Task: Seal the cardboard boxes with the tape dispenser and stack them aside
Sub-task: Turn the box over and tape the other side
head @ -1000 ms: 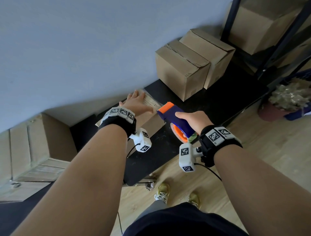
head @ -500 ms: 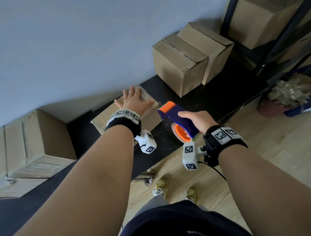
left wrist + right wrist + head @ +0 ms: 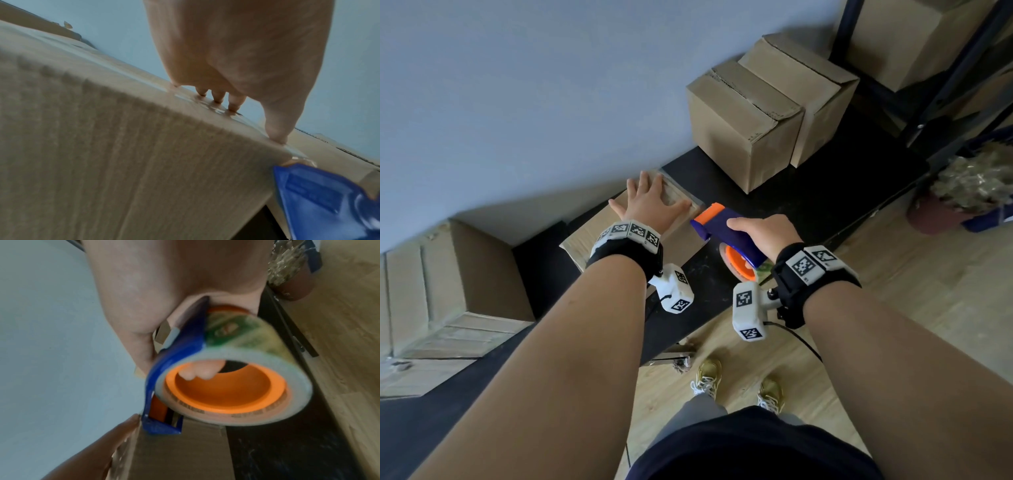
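Observation:
A small cardboard box [image 3: 589, 236] lies on the black table [image 3: 808, 202] against the wall, with clear tape along its top. My left hand [image 3: 650, 202] rests flat on the box top, fingers spread and straight [image 3: 232, 104]. My right hand [image 3: 763, 233] grips the blue and orange tape dispenser [image 3: 726, 233] at the box's right end. In the right wrist view the dispenser [image 3: 176, 369] carries a clear tape roll [image 3: 226, 386] with an orange core, and its nose sits at the box's [image 3: 174, 451] upper edge. The dispenser's blue body [image 3: 320, 199] shows by the box corner [image 3: 144, 154].
Two taller cardboard boxes [image 3: 743, 120] [image 3: 815, 92] stand side by side farther right on the table. A large box [image 3: 448, 291] sits at the left. A black shelf frame [image 3: 941, 102] holding boxes and a plant pot [image 3: 935, 216] stand at the right. My shoes [image 3: 709, 377] are on the wooden floor.
My view has shifted a little. My left hand stays flat on the box. The dispenser in my right hand stays at the box's right end, with barely any movement.

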A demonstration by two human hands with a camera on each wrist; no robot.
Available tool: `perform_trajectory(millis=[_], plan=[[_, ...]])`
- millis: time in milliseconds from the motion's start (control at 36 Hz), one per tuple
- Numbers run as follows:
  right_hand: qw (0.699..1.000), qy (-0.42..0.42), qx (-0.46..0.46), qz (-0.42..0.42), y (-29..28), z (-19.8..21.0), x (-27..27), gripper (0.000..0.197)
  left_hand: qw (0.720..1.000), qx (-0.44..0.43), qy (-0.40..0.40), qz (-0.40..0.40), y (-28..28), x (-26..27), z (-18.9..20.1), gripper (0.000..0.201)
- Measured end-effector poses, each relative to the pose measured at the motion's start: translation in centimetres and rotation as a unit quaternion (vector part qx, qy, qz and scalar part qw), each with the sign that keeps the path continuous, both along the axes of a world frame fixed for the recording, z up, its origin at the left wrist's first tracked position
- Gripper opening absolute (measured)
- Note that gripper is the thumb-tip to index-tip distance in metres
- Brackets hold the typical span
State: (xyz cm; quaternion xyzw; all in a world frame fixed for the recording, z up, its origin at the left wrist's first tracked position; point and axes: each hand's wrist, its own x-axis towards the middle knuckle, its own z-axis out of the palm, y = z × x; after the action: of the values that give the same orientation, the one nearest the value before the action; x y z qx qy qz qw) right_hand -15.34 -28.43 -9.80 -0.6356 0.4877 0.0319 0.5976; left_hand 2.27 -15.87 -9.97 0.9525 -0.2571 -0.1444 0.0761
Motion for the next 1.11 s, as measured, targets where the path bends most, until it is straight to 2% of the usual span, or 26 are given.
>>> perform_trajectory(millis=[167, 278, 361, 472, 556, 611, 667, 722, 805, 917, 1028, 1111], plan=[[0.999, 0.015, 0.039, 0.002, -1.8, 1.3, 1.5, 0.043, 1.0, -0.003, -0.009, 0.002, -0.1, -0.1, -0.1, 0.084], [0.993, 0.034, 0.087, 0.068, -3.0, 1.9, 3.0, 0.023, 1.0, -0.011, -0.007, 0.0, 0.1, -0.1, 0.0, 0.085], [0.986, 0.055, 0.132, 0.084, -3.2, 1.9, 3.0, 0.028, 1.0, -0.019, -0.003, -0.001, 0.2, -0.1, -0.2, 0.086], [0.986, 0.04, 0.139, 0.079, -3.0, 1.3, 2.4, 0.027, 0.999, -0.031, -0.008, 0.003, 0.3, -0.2, -0.3, 0.085], [0.986, 0.061, 0.116, 0.108, -3.0, 0.8, 1.6, 0.027, 0.999, -0.036, -0.003, 0.008, 0.4, -0.3, -0.3, 0.085], [0.987, 0.086, 0.045, 0.126, -3.3, 0.1, 0.8, 0.026, 0.999, -0.038, -0.004, 0.01, 0.4, -0.2, -0.4, 0.085], [0.992, 0.105, 0.012, 0.07, -3.5, -0.7, -0.2, 0.022, 0.999, -0.043, -0.009, 0.011, 0.4, -0.2, -0.6, 0.085], [0.994, 0.108, 0.0, 0.019, -3.1, -1.5, -0.6, 0.033, 0.998, -0.051, -0.015, 0.017, 0.4, -0.2, -0.8, 0.085], [0.994, 0.099, -0.049, 0.016, -2.5, -2.4, 0.6, 0.05, 0.997, -0.069, -0.013, 0.029, 0.5, -0.2, -1.1, 0.084], [0.983, 0.14, -0.092, 0.073, -1.3, -2.6, 2.7, 0.042, 0.997, -0.074, -0.016, 0.03, 0.6, -0.1, -1.3, 0.082], [0.974, 0.124, -0.124, 0.145, -0.6, -3.7, 3.4, 0.05, 0.997, -0.073, -0.023, 0.029, 0.7, -0.1, -1.6, 0.082], [0.962, 0.155, -0.124, 0.188, -0.4, -4.6, 3.5, 0.051, 0.997, -0.071, -0.022, 0.023, 0.7, 0.1, -1.6, 0.081]])
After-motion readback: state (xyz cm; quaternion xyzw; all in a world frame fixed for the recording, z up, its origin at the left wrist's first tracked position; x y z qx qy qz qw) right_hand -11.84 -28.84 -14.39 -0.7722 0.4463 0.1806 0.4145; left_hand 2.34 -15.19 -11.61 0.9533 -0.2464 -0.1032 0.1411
